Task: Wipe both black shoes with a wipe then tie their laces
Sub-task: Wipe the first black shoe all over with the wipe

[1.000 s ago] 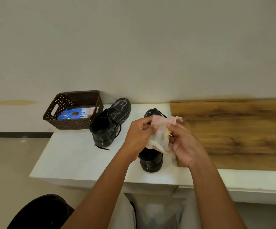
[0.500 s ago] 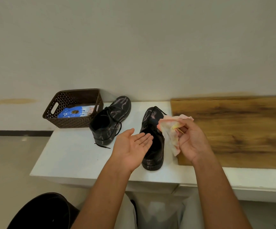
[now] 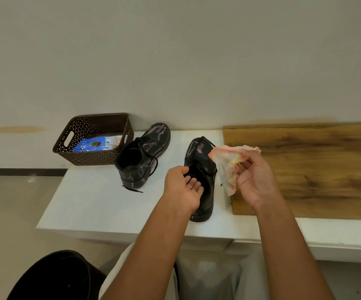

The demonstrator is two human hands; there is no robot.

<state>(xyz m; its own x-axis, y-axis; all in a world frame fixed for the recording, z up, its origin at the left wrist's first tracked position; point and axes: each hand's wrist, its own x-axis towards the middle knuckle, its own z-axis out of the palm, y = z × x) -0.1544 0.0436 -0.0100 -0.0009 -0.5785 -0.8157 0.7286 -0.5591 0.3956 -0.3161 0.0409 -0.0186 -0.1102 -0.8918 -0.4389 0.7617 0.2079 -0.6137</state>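
On the white tabletop [image 3: 93,204] stand two black lace-up leather shoes, toes pointing toward the pale wall. The left-hand black shoe [image 3: 142,156] sits just beside a dark brown perforated plastic basket [image 3: 93,158], its loose lace trailing onto the table near the heel. The basket holds a blue plastic packet [image 3: 90,145] and sits at the table's rear left corner, close to the wall.

The right-hand black shoe [image 3: 201,169] stands nearer the centre, heel toward the person, with the edge of a brown wood-grain board [image 3: 309,169] just to its right. That board lies flat on the table and runs off the right edge of the view.

The left hand [image 3: 182,188] is palm up at the collar of the right-hand shoe, fingers curled into the opening and thumb against the near left side; whether they have fully closed on the collar cannot be told. The shoe rests on the table.

The right hand [image 3: 256,178] is raised just to the right of the same shoe, closed around a crumpled white wipe [image 3: 229,165] stained pink and yellow. The wipe hangs from the fingers, its lower corner over the board's near left edge and its upper fold overlapping the shoe's right side in the view; contact with the shoe cannot be confirmed.

A round black bin [image 3: 56,278] shows at lower left, below table level, beside the person's pale trousers [image 3: 207,278].
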